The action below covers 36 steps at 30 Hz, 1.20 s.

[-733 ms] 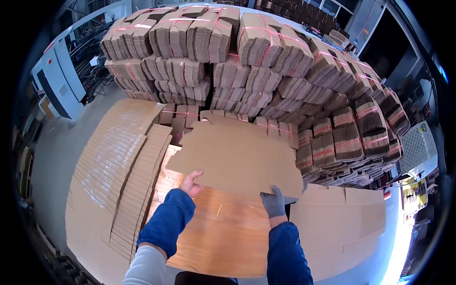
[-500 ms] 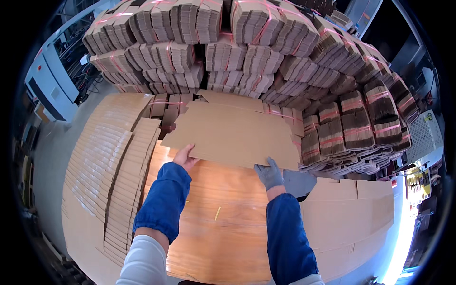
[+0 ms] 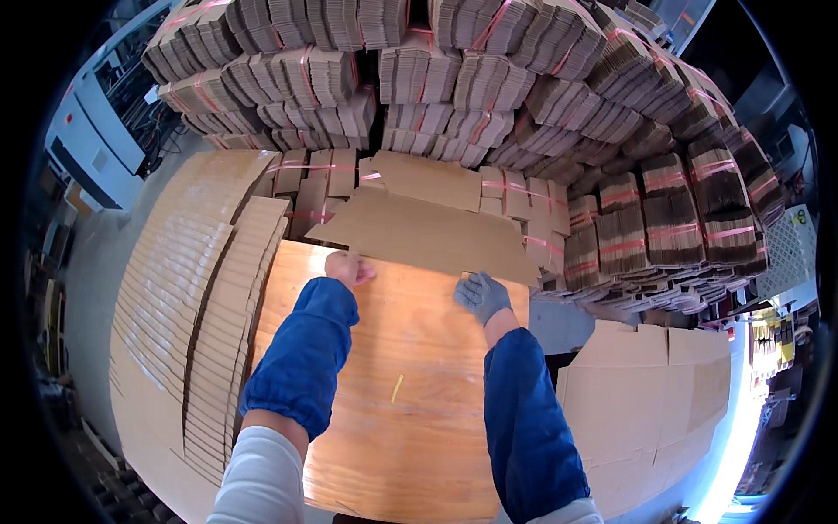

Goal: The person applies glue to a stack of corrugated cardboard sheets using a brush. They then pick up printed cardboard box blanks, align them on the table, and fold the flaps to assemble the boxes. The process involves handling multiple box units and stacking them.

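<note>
now that cardboard sheet (image 3: 428, 229) has moved beyond tabletop (image 3: 419, 419), cannot tell grip of left hand (image 3: 349, 268) or gloved right hand (image 3: 483, 298)

Pink-strapped cardboard bundles (image 3: 489, 87) stacked high, pale cabinet (image 3: 106, 131) at left, grey floor (image 3: 94, 262), perforated panel (image 3: 788, 251) at right

The cardboard sheet (image 3: 428, 229) is matt brown paperboard with a smooth face. The counter (image 3: 419, 437) is grained orange-brown wood, its glossy finish throwing back light. The boards piled at the left (image 3: 166, 262) are cardboard too, shiny in patches. Bundled cardboard (image 3: 489, 83) shows rough, ridged edges under plastic-looking pink straps (image 3: 674, 231). The blue sleeves (image 3: 305, 349) are creased cloth; the grey glove (image 3: 482, 298) looks matt, like fabric.
</note>
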### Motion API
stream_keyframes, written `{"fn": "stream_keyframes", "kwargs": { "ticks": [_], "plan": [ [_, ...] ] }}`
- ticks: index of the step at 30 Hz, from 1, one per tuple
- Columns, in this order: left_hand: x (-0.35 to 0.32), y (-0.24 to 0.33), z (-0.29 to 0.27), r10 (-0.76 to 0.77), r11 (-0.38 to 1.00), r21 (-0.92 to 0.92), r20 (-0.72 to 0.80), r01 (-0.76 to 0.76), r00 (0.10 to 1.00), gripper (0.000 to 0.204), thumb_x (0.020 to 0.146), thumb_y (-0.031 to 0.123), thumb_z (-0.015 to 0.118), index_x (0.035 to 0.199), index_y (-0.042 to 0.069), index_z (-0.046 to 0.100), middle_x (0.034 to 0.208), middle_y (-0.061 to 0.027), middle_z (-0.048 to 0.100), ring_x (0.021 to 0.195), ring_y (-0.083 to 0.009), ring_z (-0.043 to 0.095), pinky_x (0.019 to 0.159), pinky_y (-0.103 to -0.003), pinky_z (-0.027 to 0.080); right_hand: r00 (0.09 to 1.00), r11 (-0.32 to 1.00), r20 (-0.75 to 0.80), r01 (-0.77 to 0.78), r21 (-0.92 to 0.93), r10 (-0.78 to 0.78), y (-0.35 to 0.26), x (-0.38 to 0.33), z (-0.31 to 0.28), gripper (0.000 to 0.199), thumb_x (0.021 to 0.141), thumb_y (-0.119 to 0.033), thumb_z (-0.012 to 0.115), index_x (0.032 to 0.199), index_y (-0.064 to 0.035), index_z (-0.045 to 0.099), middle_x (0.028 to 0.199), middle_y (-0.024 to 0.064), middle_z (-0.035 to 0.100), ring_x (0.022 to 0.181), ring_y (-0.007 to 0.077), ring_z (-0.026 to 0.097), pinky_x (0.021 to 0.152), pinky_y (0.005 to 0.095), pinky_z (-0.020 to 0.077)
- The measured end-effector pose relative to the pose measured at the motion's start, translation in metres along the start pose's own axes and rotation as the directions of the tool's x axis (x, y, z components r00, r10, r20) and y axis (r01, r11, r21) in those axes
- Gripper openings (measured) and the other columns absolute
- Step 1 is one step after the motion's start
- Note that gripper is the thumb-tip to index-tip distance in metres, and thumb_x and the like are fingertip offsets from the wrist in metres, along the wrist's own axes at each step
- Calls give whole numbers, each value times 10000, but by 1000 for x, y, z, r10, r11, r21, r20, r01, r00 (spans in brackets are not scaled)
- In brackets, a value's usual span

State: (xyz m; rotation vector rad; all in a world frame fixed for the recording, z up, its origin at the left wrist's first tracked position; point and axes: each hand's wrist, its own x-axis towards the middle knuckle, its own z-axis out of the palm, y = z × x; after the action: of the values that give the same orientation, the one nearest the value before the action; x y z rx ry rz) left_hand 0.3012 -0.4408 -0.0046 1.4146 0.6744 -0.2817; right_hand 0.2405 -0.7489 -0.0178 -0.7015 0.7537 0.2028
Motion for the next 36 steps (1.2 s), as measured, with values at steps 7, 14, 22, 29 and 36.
{"fn": "stream_keyframes", "kwargs": {
  "ticks": [7,14,22,29,36],
  "plan": [
    [-12,-23,-19,767,466,625,66,-626,638,225,948,197,575,1101,32,585,1013,-145,668,986,-305,638,825,-426,498,556,-89,223,258,-962,-801,-54,-7,-29,325,930,-330,553,1079,-72,682,939,219,698,883,375,674,770,450,522],
    [-31,-35,2,768,50,771,377,-635,518,377,952,235,548,1286,61,529,1315,-144,554,1280,-325,462,1100,-501,294,855,-70,69,39,-997,-513,-121,55,-117,261,903,-285,631,1011,-54,689,816,145,688,756,296,670,694,415,533],
    [-39,-32,5,867,137,702,256,-699,427,415,939,157,579,1305,-16,486,1337,-223,496,1265,-382,448,1074,-450,355,978,923,-150,80,-376,-146,-157,53,-82,103,893,-164,679,928,-69,660,645,63,589,517,171,521,594,402,530],
    [-50,-33,-6,602,793,33,-201,-609,773,566,1023,382,471,1413,-20,391,1419,-216,447,1303,-309,463,1089,-412,377,985,980,81,161,-113,-152,-131,-34,-12,66,926,-118,605,868,-111,574,620,22,497,541,130,486,758,472,583],
    [-160,-36,-18,172,853,-504,30,-134,985,893,941,717,350,1494,20,264,1435,-188,437,1248,-286,509,1040,-426,433,953,966,201,246,-76,-227,-25,-175,-86,51,942,-73,528,943,-51,574,799,41,573,664,138,565,837,474,585]
  ]
}}
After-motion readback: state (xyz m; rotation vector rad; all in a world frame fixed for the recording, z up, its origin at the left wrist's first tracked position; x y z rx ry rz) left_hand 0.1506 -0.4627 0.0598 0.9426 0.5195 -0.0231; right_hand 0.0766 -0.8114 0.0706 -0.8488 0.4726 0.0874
